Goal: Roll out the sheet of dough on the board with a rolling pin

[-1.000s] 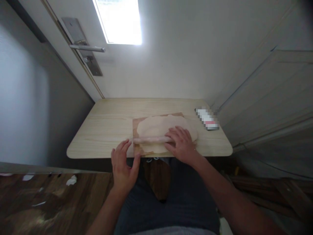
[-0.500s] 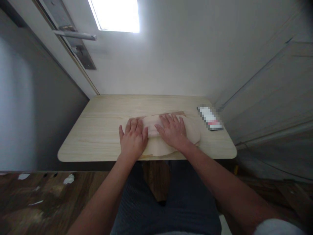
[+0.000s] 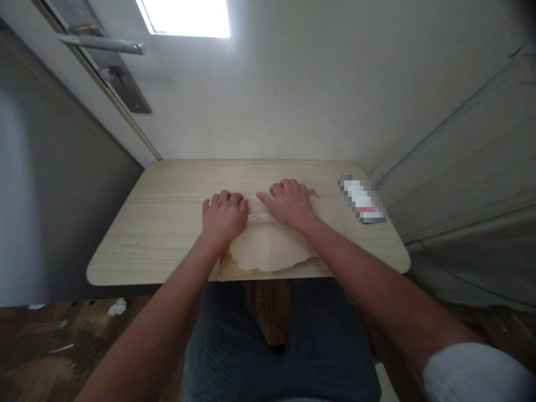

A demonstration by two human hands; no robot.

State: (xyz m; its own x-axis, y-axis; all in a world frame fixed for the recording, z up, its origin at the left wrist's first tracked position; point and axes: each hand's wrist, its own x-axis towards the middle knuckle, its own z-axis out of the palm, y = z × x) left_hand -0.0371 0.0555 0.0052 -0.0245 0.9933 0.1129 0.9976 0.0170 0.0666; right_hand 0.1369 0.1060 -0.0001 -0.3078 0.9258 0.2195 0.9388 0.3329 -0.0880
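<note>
A thin sheet of pale dough (image 3: 268, 254) lies on a brown board (image 3: 226, 272) at the near edge of a small light wooden table (image 3: 167, 223). A pale rolling pin (image 3: 259, 216) lies across the far part of the dough, mostly hidden under my hands. My left hand (image 3: 224, 216) rests on the pin's left end with fingers curled over it. My right hand (image 3: 288, 204) lies on the pin's right end, fingers stretched and pressed down on it.
A small white and red object (image 3: 362, 200), blurred out, lies at the table's far right. A white door with a metal handle (image 3: 103, 44) stands behind the table at the left, and a white wall to the right. My legs are under the table's near edge.
Both hands have pushed the rolling pin away from me, from the near edge of the dough to its far part. My left hand came up onto the pin's left end.
</note>
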